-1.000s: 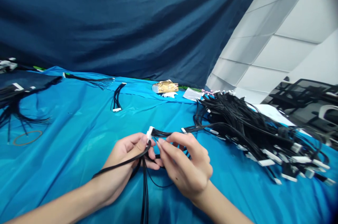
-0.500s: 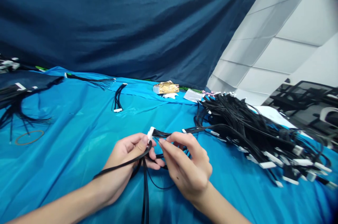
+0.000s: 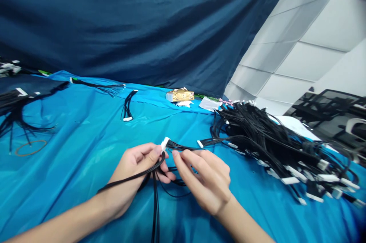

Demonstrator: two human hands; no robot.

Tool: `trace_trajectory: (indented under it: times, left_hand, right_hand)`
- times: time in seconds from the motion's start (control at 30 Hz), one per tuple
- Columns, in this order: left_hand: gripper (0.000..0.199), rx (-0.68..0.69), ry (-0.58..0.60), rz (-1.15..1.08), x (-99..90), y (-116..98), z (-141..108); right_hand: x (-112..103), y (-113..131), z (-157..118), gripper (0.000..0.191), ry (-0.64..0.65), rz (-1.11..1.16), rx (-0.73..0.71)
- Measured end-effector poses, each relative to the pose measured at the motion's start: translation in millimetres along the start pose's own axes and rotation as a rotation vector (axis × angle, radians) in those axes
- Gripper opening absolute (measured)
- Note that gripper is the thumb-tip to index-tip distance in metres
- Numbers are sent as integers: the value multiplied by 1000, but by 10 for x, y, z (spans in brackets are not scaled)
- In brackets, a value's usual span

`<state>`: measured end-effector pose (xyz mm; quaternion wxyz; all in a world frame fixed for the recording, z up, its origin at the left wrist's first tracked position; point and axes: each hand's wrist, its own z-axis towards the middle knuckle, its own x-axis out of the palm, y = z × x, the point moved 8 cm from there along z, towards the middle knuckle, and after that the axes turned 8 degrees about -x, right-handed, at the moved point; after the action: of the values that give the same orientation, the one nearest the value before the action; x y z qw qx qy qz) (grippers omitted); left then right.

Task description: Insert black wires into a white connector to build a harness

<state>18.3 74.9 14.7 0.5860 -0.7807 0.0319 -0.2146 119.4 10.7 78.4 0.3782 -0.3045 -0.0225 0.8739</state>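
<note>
The right hand [image 3: 207, 180] now has straighter fingers by the wires [image 3: 183, 146], grip unclear; the left hand [image 3: 131, 162] still pinches the connector [image 3: 165, 144], apparently steadying it

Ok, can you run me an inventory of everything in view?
White connector: one, white, between the hands
Wires: several, black, around the hands
Cable pile: one, black with white connectors, right
Short bundle: one, black with white ends, left of centre
Long bundle: one, black, back left
Cable heap: one, black, left edge
Ring: one, tan, left
Packet: one, gold, back centre
Flat sheet: one, whitish, right of packet
Cover: one, blue, beneath everything
Curtain: one, dark blue, behind
Wall panels: several, white, upper right
Chair: one, black, far right
Left hand: one, bare, at connector
Right hand: one, bare, by wires
</note>
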Motion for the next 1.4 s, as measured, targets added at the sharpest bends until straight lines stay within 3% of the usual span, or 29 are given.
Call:
trace_trajectory:
  times: [0.27, 0.43, 0.63, 1.0, 1.4]
  left_hand:
    - [22, -3, -4, 62, 37, -41, -6]
    - [24, -17, 10, 58, 45, -22, 5]
    - [23, -36, 29, 77, 61, 0, 6]
    - [27, -30, 64, 116, 81, 32, -3]
    - [29, -66, 101, 25, 123, 28, -27]
  right_hand:
    - [-24, 84, 68, 25, 29, -20, -110]
    - [-26, 51, 103, 25, 41, 67, -65]
    - [-55, 104, 138, 23, 17, 48, -159]
    - [24, 81, 139, 28, 37, 79, -149]
    - [-43, 77, 124, 27, -14, 23, -121]
